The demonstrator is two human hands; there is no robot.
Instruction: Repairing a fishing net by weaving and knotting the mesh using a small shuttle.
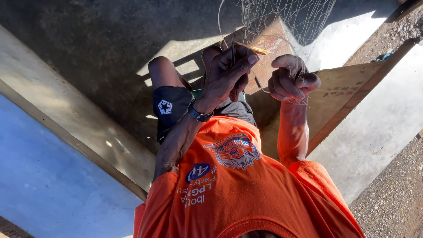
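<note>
The orange cotton T-shirt (246,198) with a printed emblem fills the view closest to the camera, and both bare forearms reach away from it. On the left forearm sits a dark wristwatch (199,114). Beyond it, the left hand (227,75) has its fingers pressed together, pinching a slim yellow netting needle (252,47) that points toward the right. Just beside it, the right hand (291,79) is curled into a fist, gripping thin pale strands of twine that run upward. Below the hands lie dark shorts with a white star mark (169,108) over a bent knee. Farther off, the fine pale mesh fishing net (291,15) hangs above a brown board (273,42), resting on the sunlit grey concrete floor (88,53).
</note>
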